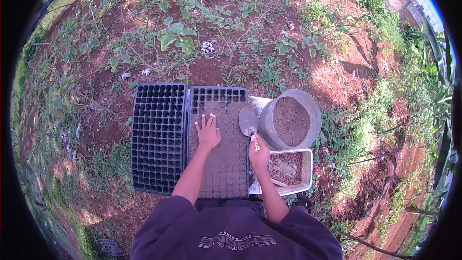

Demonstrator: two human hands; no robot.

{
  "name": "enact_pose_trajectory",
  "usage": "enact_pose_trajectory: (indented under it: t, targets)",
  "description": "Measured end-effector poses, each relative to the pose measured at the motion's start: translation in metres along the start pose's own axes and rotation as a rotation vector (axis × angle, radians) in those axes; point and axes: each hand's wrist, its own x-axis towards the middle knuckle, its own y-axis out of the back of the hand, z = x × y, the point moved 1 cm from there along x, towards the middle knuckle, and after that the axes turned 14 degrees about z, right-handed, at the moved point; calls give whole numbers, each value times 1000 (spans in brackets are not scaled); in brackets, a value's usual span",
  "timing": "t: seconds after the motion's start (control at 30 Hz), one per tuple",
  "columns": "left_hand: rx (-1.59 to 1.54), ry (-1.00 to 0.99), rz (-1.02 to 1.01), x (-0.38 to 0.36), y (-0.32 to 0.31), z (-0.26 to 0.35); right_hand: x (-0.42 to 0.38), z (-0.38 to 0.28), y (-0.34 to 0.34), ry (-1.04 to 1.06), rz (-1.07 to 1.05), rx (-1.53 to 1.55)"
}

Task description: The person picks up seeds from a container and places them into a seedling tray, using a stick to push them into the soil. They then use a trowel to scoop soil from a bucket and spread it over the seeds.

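Observation:
My left hand (208, 135) lies with its fingers spread on the dark soil (224, 151) covering much of a black seedling tray (219, 87). Toward the far end of that tray, some cells show as dark openings. My right hand (259, 154) is wrapped around the pale handle of a trowel (248, 120). The trowel's rounded grey blade points away from me, over the tray's right edge and beside a bucket (315, 118) of soil.
On the left, a second black seedling tray (159, 137) has open cells. Below the bucket, a white basin (309, 171) holds small reddish-brown pieces and a light-coloured stick (279, 183). Leafy plants (178, 36) and weeds grow from reddish ground around the trays.

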Motion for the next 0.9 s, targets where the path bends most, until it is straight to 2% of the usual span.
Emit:
enact_pose_trajectory:
  t: [0.03, 0.1, 0.17, 0.23, 0.27, 0.37, 0.43, 0.53, 0.63, 0.67, 0.77, 0.9]
  targets:
    - [-7, -1, 3, -2, 0, 0, -9, -3, 5, -3, -4, -3]
    - [-19, -3, 7, 0, 0, 1, -21, -10, 6, -35, -183, -32]
    - [-20, 6, 5, 0, -1, 1, -9, -11, -7, -9, -189, -27]
    - [-22, 12, 4, -1, -1, 2, 0, -13, -15, -68, -81, -31]
    - [-21, 13, 5, 1, 1, 2, -8, 1, -15, 74, 23, -18]
    - [-37, 20, -7, 2, 1, 1, -35, -2, 1, 56, -79, -16]
    - [-55, 24, -1, 1, -1, -3, -24, -4, -11, 56, -136, -38]
    - [-35, -17, 37, -2, -4, -4, 3, -4, -27, 66, 2, -40]
    - [-35, -21, 34, 4, -1, -6, -31, 6, -15, 72, 15, 3]
    - [-47, -13, 26, 6, -1, -5, -37, -2, -12, 38, -111, -71]
    - [-31, -28, 21, 1, -1, -5, -8, -15, -26, -24, -182, -48]
    - [-19, -49, 22, 4, 4, -4, -15, -5, -12, -85, -39, -117]
